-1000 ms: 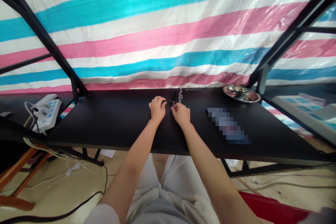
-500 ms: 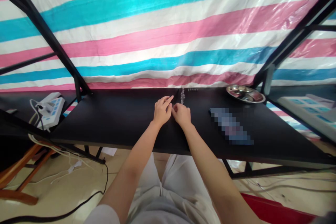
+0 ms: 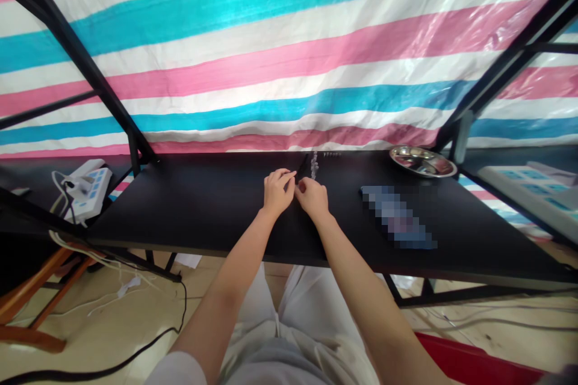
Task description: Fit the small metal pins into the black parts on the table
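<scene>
Over the middle of the black table, my left hand [image 3: 279, 194] and my right hand [image 3: 312, 197] are close together, their fingertips almost meeting. Both hands have thumb and fingers closed in a pinch; what sits between them is too small and dark to make out. Just beyond the fingertips a thin dark strip [image 3: 304, 162] shows faintly against the tabletop; I cannot tell whether the fingers touch it. A column of small clear pieces [image 3: 315, 163] lies beside it, past my right hand. Several tiny dark pieces [image 3: 333, 154] form a row near the back edge.
A round metal plate [image 3: 422, 162] rests at the back right of the table [image 3: 203, 204]. Nearer lies a blurred-out blue flat object [image 3: 398, 218]. White power strips [image 3: 91, 192] are on the left, with cables below. Striped sheeting [image 3: 289, 60] hangs behind.
My left index finger, stretched forward before, has drawn back and bent toward the thumb. The right hand has barely shifted. More of the dark strip shows beyond the fingers.
</scene>
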The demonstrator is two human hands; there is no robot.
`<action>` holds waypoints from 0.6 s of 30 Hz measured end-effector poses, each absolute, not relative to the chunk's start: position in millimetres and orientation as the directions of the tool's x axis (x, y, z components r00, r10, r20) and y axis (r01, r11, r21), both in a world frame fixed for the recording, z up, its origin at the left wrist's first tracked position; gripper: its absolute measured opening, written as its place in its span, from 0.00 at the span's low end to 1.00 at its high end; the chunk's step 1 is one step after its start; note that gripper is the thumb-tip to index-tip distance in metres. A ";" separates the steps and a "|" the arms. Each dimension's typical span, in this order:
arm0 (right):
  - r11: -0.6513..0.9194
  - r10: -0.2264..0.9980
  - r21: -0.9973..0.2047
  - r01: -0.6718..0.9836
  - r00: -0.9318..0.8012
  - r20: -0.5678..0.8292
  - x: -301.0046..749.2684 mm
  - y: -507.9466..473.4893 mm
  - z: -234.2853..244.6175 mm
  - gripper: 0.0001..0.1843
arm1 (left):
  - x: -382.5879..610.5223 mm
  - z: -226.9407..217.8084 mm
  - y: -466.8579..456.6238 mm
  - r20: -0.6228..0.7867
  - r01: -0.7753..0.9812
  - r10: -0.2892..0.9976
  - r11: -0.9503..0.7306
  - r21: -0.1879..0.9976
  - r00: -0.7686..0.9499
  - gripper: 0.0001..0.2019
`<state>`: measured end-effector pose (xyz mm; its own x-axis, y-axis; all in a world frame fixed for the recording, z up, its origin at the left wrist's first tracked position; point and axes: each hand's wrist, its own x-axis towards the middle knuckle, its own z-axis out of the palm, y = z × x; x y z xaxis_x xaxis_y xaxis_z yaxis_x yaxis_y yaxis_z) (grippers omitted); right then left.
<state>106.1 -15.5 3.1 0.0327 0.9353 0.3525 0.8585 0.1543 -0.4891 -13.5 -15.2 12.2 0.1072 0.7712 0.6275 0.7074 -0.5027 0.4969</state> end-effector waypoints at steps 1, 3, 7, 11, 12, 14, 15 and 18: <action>0.159 0.934 -0.491 0.857 0.032 0.357 106.1 -15.3 2.7 0.08 | -13.4 11.7 -13.9 0.630 0.698 0.772 -0.499 0.513 0.088 0.11; 0.169 0.930 -0.491 0.855 0.026 0.366 106.1 -15.0 2.0 0.08 | -13.4 10.2 -11.0 0.635 0.663 0.771 -0.503 0.554 0.054 0.09; 0.192 0.923 -0.488 0.852 0.012 0.385 105.6 -14.6 1.4 0.09 | -13.5 7.3 -6.2 0.628 0.536 0.778 -0.530 0.657 0.000 0.05; 0.219 0.913 -0.487 0.846 -0.002 0.408 105.3 -14.0 0.7 0.09 | -13.6 8.6 -5.3 0.561 0.429 0.828 -0.497 0.754 -0.027 0.05; 0.228 0.910 -0.486 0.844 -0.007 0.415 105.3 -13.8 0.5 0.10 | -13.8 9.5 -5.4 0.544 0.409 0.839 -0.485 0.773 -0.034 0.05; 0.244 0.905 -0.486 0.839 -0.017 0.425 105.5 -13.7 0.4 0.10 | -14.3 11.7 -5.8 0.514 0.376 0.856 -0.461 0.804 -0.052 0.05; 0.249 0.904 -0.487 0.837 -0.021 0.427 105.5 -13.8 0.6 0.10 | -14.5 12.7 -5.9 0.501 0.362 0.863 -0.449 0.817 -0.060 0.05; 0.256 0.904 -0.489 0.834 -0.027 0.427 105.5 -14.8 1.9 0.10 | -15.1 14.0 -6.1 0.478 0.336 0.876 -0.431 0.838 -0.067 0.05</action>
